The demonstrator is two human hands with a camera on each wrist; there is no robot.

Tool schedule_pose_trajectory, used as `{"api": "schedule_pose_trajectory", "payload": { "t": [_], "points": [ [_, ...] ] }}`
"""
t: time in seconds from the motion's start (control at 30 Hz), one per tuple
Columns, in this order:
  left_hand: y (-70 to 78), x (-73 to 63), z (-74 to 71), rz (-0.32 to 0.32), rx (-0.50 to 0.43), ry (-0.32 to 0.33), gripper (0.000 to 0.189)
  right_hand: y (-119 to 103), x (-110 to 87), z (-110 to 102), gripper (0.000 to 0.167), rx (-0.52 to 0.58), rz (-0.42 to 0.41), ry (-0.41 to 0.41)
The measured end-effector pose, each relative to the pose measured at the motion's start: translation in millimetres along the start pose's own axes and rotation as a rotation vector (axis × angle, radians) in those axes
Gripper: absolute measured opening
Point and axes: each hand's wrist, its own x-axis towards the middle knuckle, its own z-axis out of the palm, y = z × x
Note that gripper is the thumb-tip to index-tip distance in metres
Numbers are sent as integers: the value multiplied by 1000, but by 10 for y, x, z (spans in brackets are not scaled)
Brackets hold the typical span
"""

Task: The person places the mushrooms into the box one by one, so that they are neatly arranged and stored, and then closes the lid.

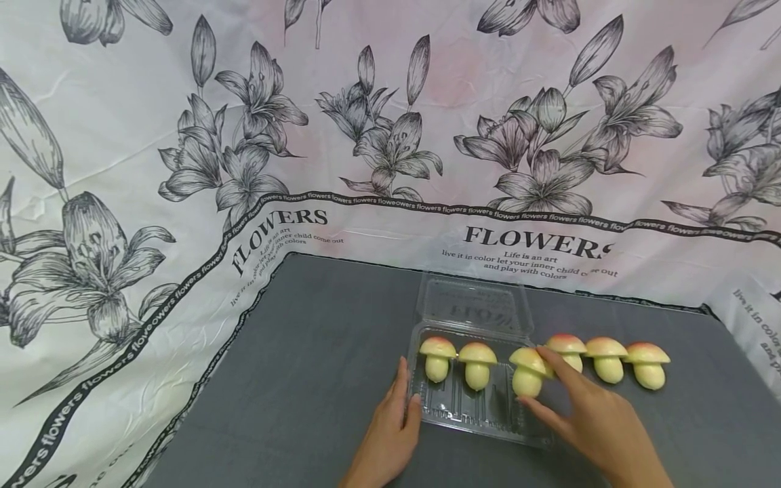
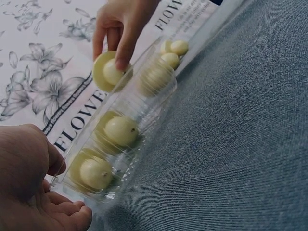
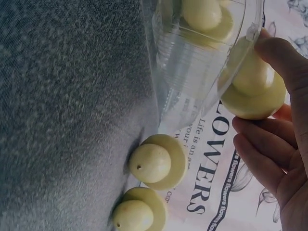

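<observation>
A clear plastic clamshell box (image 1: 470,423) lies on the grey table with its lid (image 1: 476,305) folded back. Two yellow mushroom-shaped pieces with reddish caps, a left one (image 1: 436,368) and a second one (image 1: 477,374), sit side by side in it. My left hand (image 1: 387,427) grips the box's left edge between thumb and fingers, as the left wrist view (image 2: 43,178) shows. Between thumb and fingertips, my right hand (image 1: 601,417) pinches another mushroom-shaped piece (image 1: 527,383) over the box's right side. Its cap is partly covered by my fingers.
Three more mushroom-shaped pieces stand in a row right of the box: a near one (image 1: 564,344), a middle one (image 1: 608,369) and a far-right one (image 1: 649,375). A white flower-printed cloth (image 1: 390,230) rises behind the grey table surface (image 1: 293,379) and along its left side.
</observation>
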Motion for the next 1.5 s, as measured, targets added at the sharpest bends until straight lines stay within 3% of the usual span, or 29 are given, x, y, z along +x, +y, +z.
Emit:
{"api": "schedule_pose_trajectory", "payload": {
  "t": [0.5,0.8,1.5],
  "points": [
    [1,-2,4,13,-4,3,67,6,43,130,86,-1,-76,64],
    [20,-22,1,-4,-2,-2,67,-30,64,184,86,-27,-59,26],
    [40,-35,-18,-2,-2,-3,66,-134,109,279,90,-38,69,-50]
  ]
}}
